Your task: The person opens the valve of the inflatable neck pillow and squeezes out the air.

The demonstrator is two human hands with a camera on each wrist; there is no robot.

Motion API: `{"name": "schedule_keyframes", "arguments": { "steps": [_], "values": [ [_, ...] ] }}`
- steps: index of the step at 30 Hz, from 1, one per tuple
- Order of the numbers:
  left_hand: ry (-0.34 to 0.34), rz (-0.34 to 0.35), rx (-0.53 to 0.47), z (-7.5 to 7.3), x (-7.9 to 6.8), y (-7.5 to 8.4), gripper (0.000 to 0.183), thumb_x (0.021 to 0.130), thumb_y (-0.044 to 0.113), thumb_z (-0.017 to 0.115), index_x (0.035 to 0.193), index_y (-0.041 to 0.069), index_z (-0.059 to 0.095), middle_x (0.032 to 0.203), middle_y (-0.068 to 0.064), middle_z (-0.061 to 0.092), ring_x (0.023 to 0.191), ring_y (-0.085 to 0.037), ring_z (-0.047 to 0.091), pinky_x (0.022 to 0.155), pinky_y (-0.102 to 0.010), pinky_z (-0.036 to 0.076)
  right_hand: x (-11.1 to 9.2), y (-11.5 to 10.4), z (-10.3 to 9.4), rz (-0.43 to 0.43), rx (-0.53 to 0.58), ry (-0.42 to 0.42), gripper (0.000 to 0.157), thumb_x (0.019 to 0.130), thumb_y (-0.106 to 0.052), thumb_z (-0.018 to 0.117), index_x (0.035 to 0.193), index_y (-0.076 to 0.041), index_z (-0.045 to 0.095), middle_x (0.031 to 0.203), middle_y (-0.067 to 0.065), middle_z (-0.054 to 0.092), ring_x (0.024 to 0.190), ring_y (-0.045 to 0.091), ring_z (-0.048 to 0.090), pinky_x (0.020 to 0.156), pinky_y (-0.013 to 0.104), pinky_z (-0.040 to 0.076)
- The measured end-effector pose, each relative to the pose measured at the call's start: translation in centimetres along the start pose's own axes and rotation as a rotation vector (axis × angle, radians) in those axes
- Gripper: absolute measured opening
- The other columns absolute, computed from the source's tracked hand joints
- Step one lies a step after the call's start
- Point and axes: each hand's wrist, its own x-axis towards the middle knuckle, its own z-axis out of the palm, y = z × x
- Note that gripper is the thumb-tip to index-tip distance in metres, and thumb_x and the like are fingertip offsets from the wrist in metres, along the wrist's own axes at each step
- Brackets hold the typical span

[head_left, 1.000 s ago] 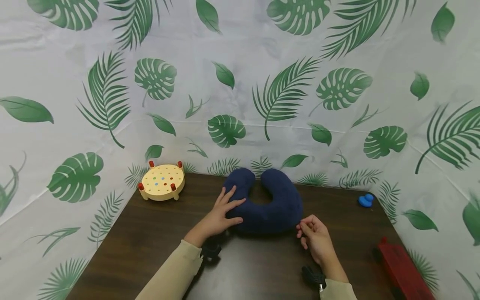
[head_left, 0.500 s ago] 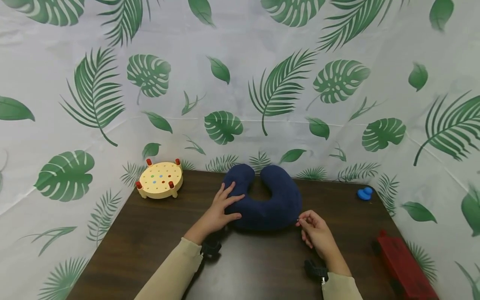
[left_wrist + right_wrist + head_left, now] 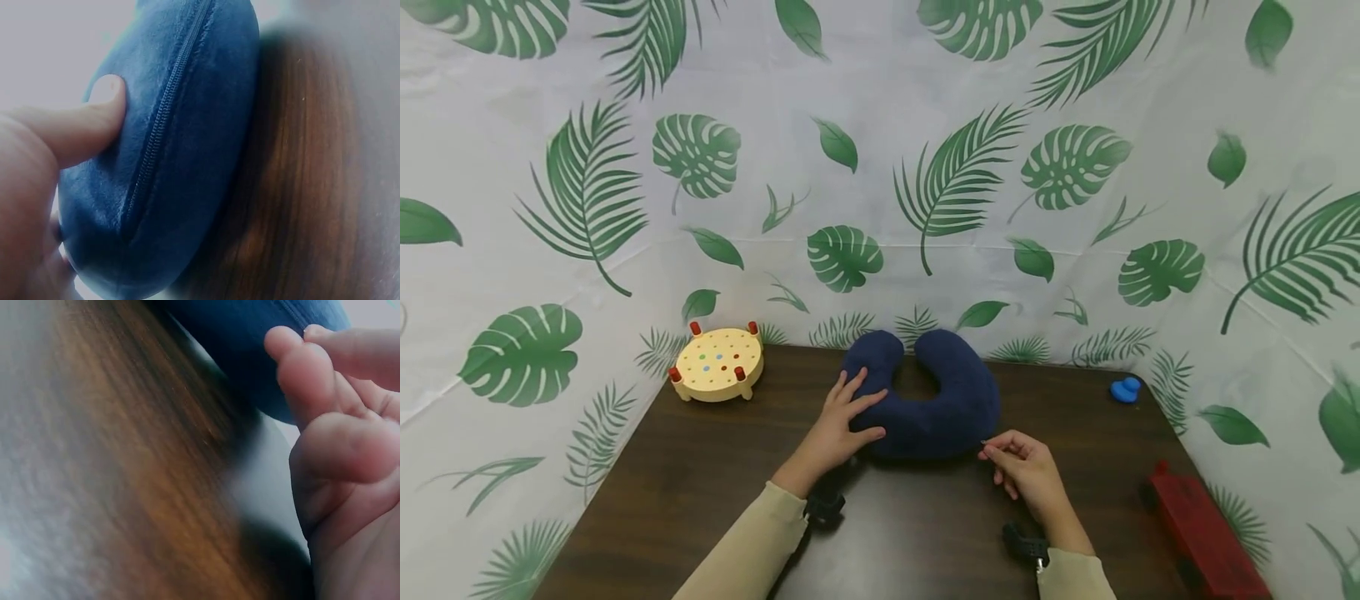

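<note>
A navy U-shaped neck pillow (image 3: 943, 429) lies on the dark wooden table, its open end toward the wall. Spread over its left arm is my left hand (image 3: 837, 427), fingers on top and thumb at the near side. The left wrist view shows a zipper (image 3: 159, 119) running along the pillow's side, its teeth meshed where visible, with my thumb pressing beside it. At the pillow's front right, my right hand (image 3: 1028, 472) pinches the small zipper pull between thumb and index finger; the fingertips mostly hide it. Its other fingers are curled loosely.
A round yellow pegboard stool (image 3: 718, 362) with red-tipped pegs stands at the back left. Toward the back right sits a small blue knob-topped object (image 3: 1125, 389). A red toy-like vehicle (image 3: 1210, 533) lies along the right edge. Leaf-printed cloth (image 3: 865, 192) walls the table in.
My right hand has moved slightly left along the pillow's front edge, still pinching the zipper pull. My left hand stays on the pillow. The head view has shifted slightly.
</note>
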Motion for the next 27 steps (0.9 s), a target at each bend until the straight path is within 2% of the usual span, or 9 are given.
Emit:
{"name": "schedule_keyframes", "arguments": {
  "steps": [5,8,11,13,16,20,27],
  "values": [
    [0.007,-0.008,-0.007,0.0,-0.2,0.2,0.064,0.099,0.036,0.082,0.159,0.03,0.059,0.184,-0.004,0.019,0.171,-0.042,-0.002,0.125,-0.081,0.021,-0.1,0.3,1.1,0.001,0.085,0.055,0.031,0.101,-0.014,0.079,0.113,0.013,0.069,0.092,0.007,0.082,0.058,0.014,0.065,0.04,0.025,0.046],
    [0.012,-0.011,0.001,-0.1,-0.1,0.2,0.065,0.099,0.037,0.082,0.159,0.03,0.059,0.184,-0.003,0.02,0.171,-0.043,-0.002,0.126,-0.08,0.021,0.0,0.1,2.5,-0.009,0.187,0.148,0.02,0.102,-0.008,0.076,0.107,0.01,0.069,0.086,0.005,0.08,0.058,0.013,0.065,0.041,0.024,0.047],
    [0.026,-0.011,0.008,0.0,0.1,0.2,0.065,0.099,0.037,0.082,0.159,0.03,0.06,0.184,-0.003,0.021,0.171,-0.043,0.0,0.126,-0.08,0.022,0.0,-0.2,4.4,-0.012,0.287,0.254,0.007,0.104,0.001,0.069,0.097,0.002,0.069,0.08,0.002,0.077,0.055,0.011,0.062,0.042,0.024,0.049],
    [0.029,-0.012,0.015,0.1,0.1,0.1,0.065,0.099,0.037,0.082,0.159,0.031,0.059,0.184,-0.003,0.021,0.171,-0.043,0.0,0.126,-0.079,0.022,-0.1,-0.4,5.5,-0.009,0.332,0.303,0.015,0.104,0.004,0.066,0.092,-0.004,0.068,0.077,0.001,0.076,0.053,0.01,0.061,0.042,0.024,0.049],
    [0.031,-0.014,0.026,0.2,0.1,0.1,0.065,0.099,0.038,0.082,0.159,0.031,0.059,0.184,-0.003,0.021,0.171,-0.042,0.0,0.126,-0.079,0.023,-0.2,-0.5,6.7,-0.011,0.376,0.345,0.021,0.104,0.008,0.062,0.089,-0.006,0.067,0.075,0.001,0.075,0.052,0.009,0.06,0.041,0.023,0.049],
    [0.027,-0.015,0.044,0.2,0.1,0.2,0.064,0.099,0.038,0.081,0.159,0.031,0.059,0.184,-0.003,0.02,0.171,-0.042,0.0,0.126,-0.078,0.025,-0.3,-0.5,7.5,-0.03,0.38,0.381,0.019,0.102,0.01,0.062,0.089,-0.003,0.067,0.074,0.002,0.075,0.05,0.009,0.06,0.04,0.024,0.049],
    [0.042,-0.024,0.069,0.4,0.1,0.2,0.065,0.099,0.039,0.081,0.16,0.033,0.058,0.184,-0.004,0.021,0.171,-0.043,0.002,0.125,-0.077,0.028,-0.5,-0.7,8.2,-0.036,0.304,0.405,0.013,0.099,0.011,0.065,0.09,0.001,0.067,0.072,0.003,0.074,0.048,0.011,0.06,0.038,0.027,0.05]
  ]
}}
